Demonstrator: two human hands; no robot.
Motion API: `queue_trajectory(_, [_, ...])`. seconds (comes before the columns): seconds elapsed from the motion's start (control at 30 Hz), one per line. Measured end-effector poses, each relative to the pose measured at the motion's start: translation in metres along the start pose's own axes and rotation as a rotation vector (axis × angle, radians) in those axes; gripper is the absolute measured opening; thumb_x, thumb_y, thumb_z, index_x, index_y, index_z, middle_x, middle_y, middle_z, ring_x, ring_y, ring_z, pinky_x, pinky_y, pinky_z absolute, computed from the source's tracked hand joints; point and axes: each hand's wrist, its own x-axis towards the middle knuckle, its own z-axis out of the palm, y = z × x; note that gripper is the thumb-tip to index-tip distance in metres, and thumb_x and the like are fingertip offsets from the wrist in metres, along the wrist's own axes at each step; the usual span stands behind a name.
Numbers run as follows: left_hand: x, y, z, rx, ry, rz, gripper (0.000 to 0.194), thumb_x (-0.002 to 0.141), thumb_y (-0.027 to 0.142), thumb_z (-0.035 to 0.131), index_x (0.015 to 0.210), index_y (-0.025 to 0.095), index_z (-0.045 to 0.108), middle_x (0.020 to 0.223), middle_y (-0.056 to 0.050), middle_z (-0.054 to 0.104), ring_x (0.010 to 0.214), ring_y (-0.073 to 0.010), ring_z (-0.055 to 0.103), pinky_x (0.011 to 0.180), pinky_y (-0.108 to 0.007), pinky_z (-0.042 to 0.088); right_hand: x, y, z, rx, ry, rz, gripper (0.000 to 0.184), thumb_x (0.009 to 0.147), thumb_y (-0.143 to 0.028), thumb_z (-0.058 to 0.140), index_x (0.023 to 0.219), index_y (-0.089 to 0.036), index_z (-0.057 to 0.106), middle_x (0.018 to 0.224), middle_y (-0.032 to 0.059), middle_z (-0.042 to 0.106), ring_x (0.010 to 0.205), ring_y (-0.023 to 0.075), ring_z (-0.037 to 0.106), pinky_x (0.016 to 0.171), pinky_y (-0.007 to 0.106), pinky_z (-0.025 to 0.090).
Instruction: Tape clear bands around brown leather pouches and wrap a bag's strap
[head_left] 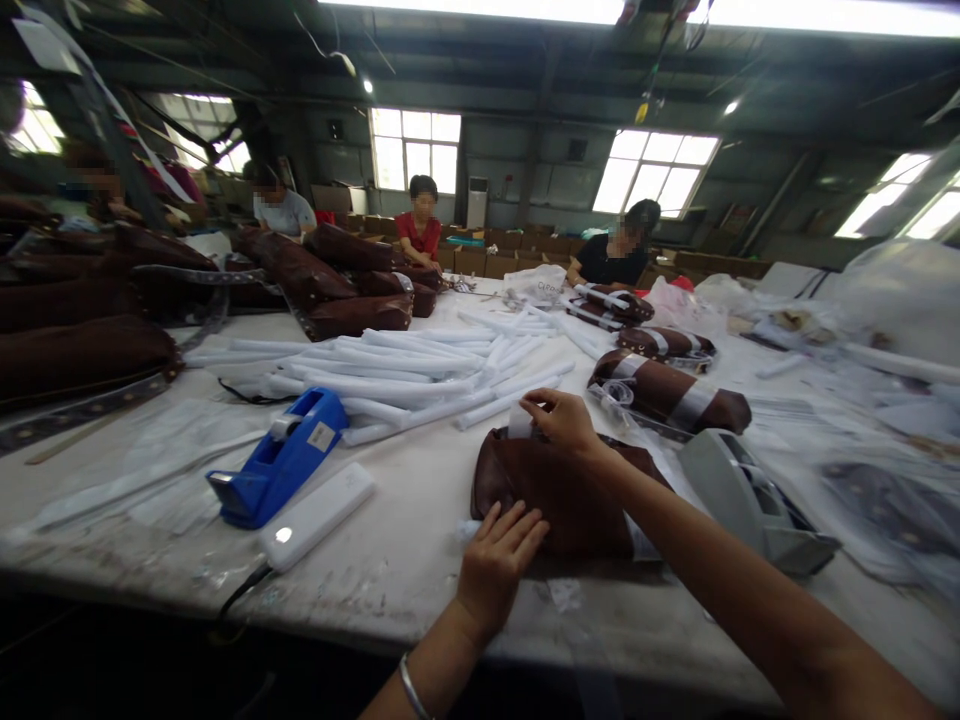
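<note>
A dark brown leather bundle (570, 500), apparently a folded bag, lies on the table in front of me. My left hand (499, 555) rests on its near left part, fingers stretched out and lying flat. At the bundle's far left edge, my right hand (561, 420) pinches a short whitish strip (519, 422), which looks like tape, between thumb and fingers. Another pale band (641, 540) shows at the bundle's right end, partly behind my right forearm. A grey tape dispenser (739, 490) stands just right of the bundle.
A blue tape dispenser (281, 455) and a white corded device (319, 515) lie to the left. Behind them spread several white rolled tubes (405, 365). Brown bags (322, 285) are piled back left; banded bundles (667, 390) lie back right. Several co-workers (424, 220) sit beyond the table (360, 600).
</note>
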Motion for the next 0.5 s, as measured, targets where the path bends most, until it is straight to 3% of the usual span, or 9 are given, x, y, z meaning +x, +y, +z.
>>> queue_trajectory(0.23, [0.002,-0.001,-0.005,-0.003,-0.044,0.011,0.032,0.1,0.015,0.046,0.122,0.025,0.067,0.123,-0.001,0.071,0.12,-0.0183,0.064,0.109,-0.041,0.05,-0.037,-0.02,-0.017,-0.226,0.047,-0.148,0.01,0.085,-0.035,0.071,0.089,-0.028,0.077,0.09,0.0009,0.078,0.082,0.0236,0.073,0.08,0.034,0.054])
queue_trajectory(0.5, [0.002,-0.001,-0.006,0.015,-0.052,0.028,0.031,0.099,0.015,0.048,0.121,0.024,0.067,0.124,-0.001,0.071,0.119,-0.0195,0.065,0.107,-0.042,0.051,-0.099,-0.01,-0.016,-0.402,0.014,-0.424,0.013,0.089,-0.02,0.066,0.095,-0.026,0.076,0.094,0.0008,0.079,0.079,0.0195,0.074,0.072,0.026,0.054])
